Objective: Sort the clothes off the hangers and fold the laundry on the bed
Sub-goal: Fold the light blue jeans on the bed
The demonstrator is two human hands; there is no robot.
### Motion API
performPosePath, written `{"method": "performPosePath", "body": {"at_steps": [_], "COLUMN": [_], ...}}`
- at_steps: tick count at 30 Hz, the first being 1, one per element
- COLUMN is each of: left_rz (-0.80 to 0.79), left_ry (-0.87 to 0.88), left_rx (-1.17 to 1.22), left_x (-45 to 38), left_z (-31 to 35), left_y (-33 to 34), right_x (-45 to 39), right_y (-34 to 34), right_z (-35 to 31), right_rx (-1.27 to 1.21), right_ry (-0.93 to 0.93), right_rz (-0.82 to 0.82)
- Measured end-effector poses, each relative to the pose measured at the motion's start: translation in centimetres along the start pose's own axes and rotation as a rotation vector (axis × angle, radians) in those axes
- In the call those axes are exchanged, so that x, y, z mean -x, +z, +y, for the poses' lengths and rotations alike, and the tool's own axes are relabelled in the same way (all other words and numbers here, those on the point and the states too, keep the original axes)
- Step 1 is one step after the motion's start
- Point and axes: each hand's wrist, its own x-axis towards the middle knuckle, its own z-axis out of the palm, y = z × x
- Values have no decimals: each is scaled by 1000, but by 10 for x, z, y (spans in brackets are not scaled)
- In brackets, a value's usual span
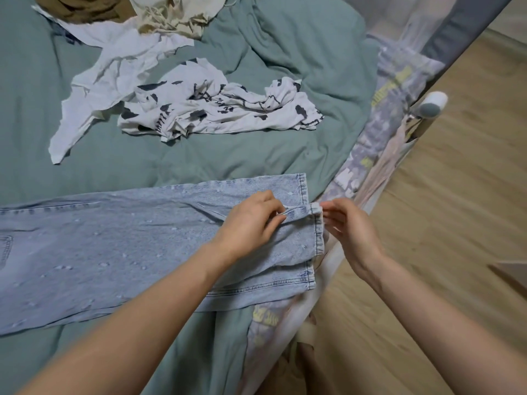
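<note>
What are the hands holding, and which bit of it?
The jeans. Left hand pinches a fold near the leg's hem; right hand has its fingertips at the hem's corner, though its grip is unclear.

Wood-look floor [445, 195] runs along the right side of the frame, light tan planks. At the upper right there's a mesh guard rail [422, 21] w/ a grey padded edge, plus a white-and-grey post knob [432, 105] at its corner. Tan flat thing, maybe cardboard, pokes in at the far right edge [513, 273], can't tell exactly.
</note>
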Motion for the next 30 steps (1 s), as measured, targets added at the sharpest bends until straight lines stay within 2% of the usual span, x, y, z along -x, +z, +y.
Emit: {"method": "performPosePath", "body": {"at_steps": [4,7,10,13,18,21,23,26,28,30], "left_rz": [46,44,-11,21,90,267,354,348,295,273], "left_ry": [150,184,50,-110,-201,-386,-500,-548,-520,-498], "left_rx": [-41,18,240,505,535,556,551,567,552,547], "left_x": [1,5,4,-8,-28,-38,-38,-26,-17,-10], "left_z": [-1,-4,0,9,-5,-33,-60,-94,-104,-108], "left_y": [0,-2,-5,-7,-13,-21,-28,-31,-29,-27], "right_x": [-3,-3,0,-1,-10,-19,-24,-32,-32,-30], "right_y": [-7,-8,-2,8,25,37,39,40,43,46], "right_z": [-1,-4,-9,-11,-19,-15,-5,22,34,38], "right_rx": [290,240,187,191,28,353,703,1271,1399,1408], "right_ry": [-37,-100,-194,-240,-161,-294,-419,-597,-824,-993], "right_rz": [-51,-67,-137,-187,-317,-331,-407,-505,-533,-602]}}
